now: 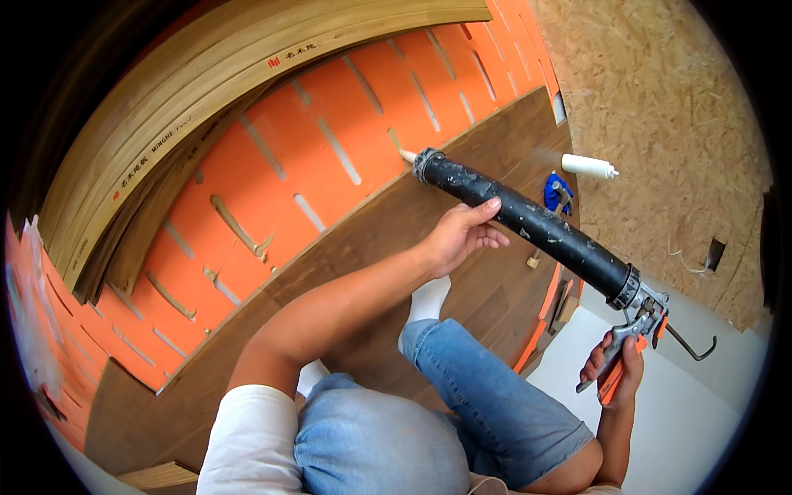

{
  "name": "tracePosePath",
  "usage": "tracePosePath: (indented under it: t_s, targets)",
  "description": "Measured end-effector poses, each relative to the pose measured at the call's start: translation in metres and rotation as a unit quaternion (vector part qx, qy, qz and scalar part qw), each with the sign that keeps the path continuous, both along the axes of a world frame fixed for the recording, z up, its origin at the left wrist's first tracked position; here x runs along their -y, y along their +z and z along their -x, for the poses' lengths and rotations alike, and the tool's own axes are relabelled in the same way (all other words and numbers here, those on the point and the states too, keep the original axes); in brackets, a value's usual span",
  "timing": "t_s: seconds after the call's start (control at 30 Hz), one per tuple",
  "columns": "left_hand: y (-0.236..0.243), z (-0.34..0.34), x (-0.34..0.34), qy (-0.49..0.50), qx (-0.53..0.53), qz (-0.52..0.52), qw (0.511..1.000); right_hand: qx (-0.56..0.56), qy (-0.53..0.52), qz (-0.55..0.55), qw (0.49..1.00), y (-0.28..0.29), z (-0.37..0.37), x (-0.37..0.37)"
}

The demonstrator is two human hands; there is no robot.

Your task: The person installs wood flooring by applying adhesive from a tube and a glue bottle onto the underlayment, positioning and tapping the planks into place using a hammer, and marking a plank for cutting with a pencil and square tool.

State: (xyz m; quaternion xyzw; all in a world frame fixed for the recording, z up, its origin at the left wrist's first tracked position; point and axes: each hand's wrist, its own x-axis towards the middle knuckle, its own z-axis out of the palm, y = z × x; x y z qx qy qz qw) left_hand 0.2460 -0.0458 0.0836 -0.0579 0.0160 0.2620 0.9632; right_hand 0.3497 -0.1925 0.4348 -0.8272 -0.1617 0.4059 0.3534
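A long black caulking gun, spattered with pale specks, runs diagonally from the picture's middle to the right. My right hand is closed round its grey and orange handle and trigger. My left hand supports the barrel nearer the front end, thumb against the black tube and fingers partly curled at its lower edge. The pale nozzle points at a slot in the orange underlay, where a short tan bead of adhesive lies. More tan adhesive fills slots farther left.
Stacked wooden planks lie across the upper left. Laid brown flooring stretches under my legs. To the right are a white bottle, a hammer beside a blue item, and particle board. A wood piece lies lower left.
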Motion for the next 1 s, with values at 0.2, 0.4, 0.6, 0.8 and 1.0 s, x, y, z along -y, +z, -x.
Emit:
tracePosePath:
  t_s: [0.2, 0.4, 0.6, 0.8, 1.0]
  targets:
    - [0.005, 0.006, -0.014, 0.024, 0.010, -0.021, 0.999, 0.004, 0.065, -0.048, 0.997, -0.004, 0.001, 0.000]
    - [-0.003, 0.023, -0.060, 0.085, -0.031, -0.064, 0.994, -0.075, 0.096, -0.101, 0.987, -0.043, -0.003, -0.022]
    - [-0.015, 0.032, -0.095, 0.097, -0.075, -0.090, 0.988, -0.095, 0.070, -0.105, 0.987, -0.068, -0.009, -0.055]
    - [-0.020, 0.029, -0.089, 0.090, -0.064, -0.086, 0.990, -0.093, 0.047, -0.083, 0.991, -0.067, -0.010, -0.054]
    - [-0.018, 0.019, -0.067, 0.070, -0.054, -0.067, 0.994, -0.039, 0.015, -0.051, 0.998, -0.058, -0.007, -0.033]
